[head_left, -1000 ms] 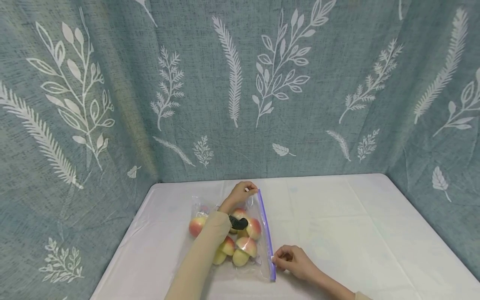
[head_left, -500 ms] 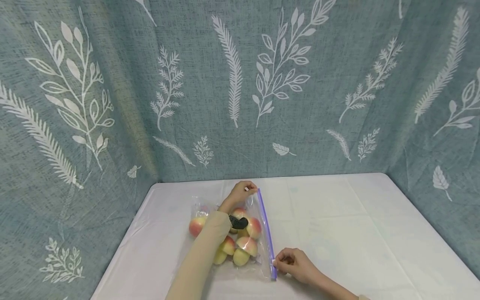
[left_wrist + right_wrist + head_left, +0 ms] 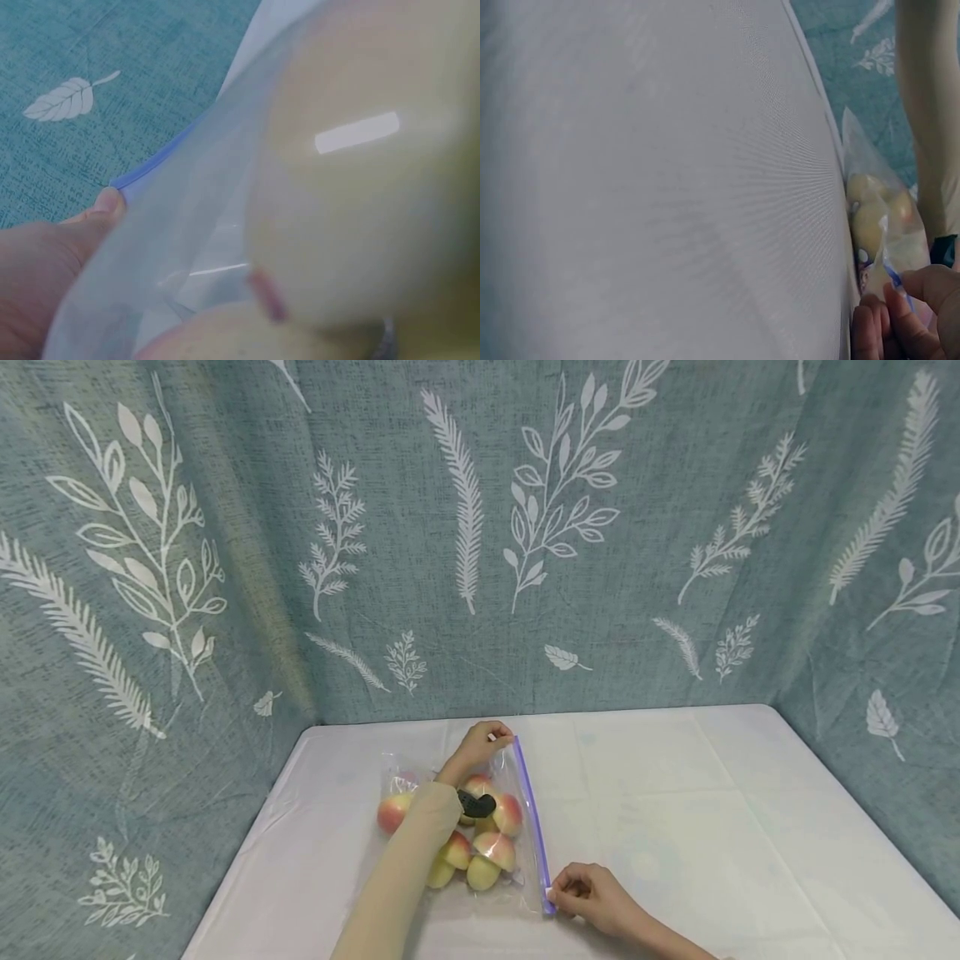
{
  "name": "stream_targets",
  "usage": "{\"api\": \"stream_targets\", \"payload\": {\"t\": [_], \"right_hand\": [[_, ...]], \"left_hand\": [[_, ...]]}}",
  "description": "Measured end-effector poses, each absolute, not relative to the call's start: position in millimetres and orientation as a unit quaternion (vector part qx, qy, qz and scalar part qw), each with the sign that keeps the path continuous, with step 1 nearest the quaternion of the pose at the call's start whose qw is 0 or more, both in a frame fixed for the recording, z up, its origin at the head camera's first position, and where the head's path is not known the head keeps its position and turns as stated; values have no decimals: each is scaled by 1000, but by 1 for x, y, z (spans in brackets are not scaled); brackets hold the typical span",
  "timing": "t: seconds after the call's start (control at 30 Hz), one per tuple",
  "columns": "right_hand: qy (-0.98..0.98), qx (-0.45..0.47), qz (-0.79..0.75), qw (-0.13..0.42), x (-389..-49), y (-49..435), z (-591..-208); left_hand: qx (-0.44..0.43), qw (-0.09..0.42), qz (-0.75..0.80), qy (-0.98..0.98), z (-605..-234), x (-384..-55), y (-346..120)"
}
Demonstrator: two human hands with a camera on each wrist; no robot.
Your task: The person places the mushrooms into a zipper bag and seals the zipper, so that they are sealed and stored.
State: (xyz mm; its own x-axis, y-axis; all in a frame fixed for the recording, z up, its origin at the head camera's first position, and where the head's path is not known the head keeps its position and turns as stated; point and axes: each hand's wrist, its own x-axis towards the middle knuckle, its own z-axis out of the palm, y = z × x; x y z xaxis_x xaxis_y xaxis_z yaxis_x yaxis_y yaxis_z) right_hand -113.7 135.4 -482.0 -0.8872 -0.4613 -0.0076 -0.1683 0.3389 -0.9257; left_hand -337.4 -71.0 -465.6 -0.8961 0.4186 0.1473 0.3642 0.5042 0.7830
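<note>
A clear zip bag (image 3: 498, 903) lies flat, with a purple zip strip (image 3: 532, 810) along its right side. Several red-and-yellow mushroom-shaped pieces (image 3: 495, 852) fill it. My left hand (image 3: 480, 743) reaches over the bag and pinches the strip's far end; the left wrist view shows the thumb (image 3: 109, 201) on the purple edge. Close to the strip's near end, my right hand (image 3: 596, 897) pinches it between thumb and fingertips, with a small white spot there. In the right wrist view, the right hand (image 3: 919, 315) grips the blue-looking strip. My left sleeve covers part of the bag.
A white-covered table (image 3: 675, 793) extends under the bag and off to the right. Teal cloth (image 3: 480, 527) with white leaf prints hangs behind and at both sides. A black piece (image 3: 477, 805) sits at my left wrist, over the bag.
My right hand has slid a short way along the purple strip toward its near end. The left hand keeps its pinch at the far end; the bag barely shifts.
</note>
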Motion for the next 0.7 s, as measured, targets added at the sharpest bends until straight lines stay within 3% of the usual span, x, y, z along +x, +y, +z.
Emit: {"api": "stream_targets", "payload": {"t": [0.3, 0.5, 0.7], "right_hand": [[810, -212, -526, 147, -120, 138, -489], [803, -226, -524, 170, -133, 145, -512], [784, -246, -534, 198, -142, 150, -508]], "left_hand": [[237, 5, 444, 864, -466, -337, -70], [227, 20, 434, 871, -465, -338, -72], [215, 37, 434, 874, -461, -337, -75]]}}
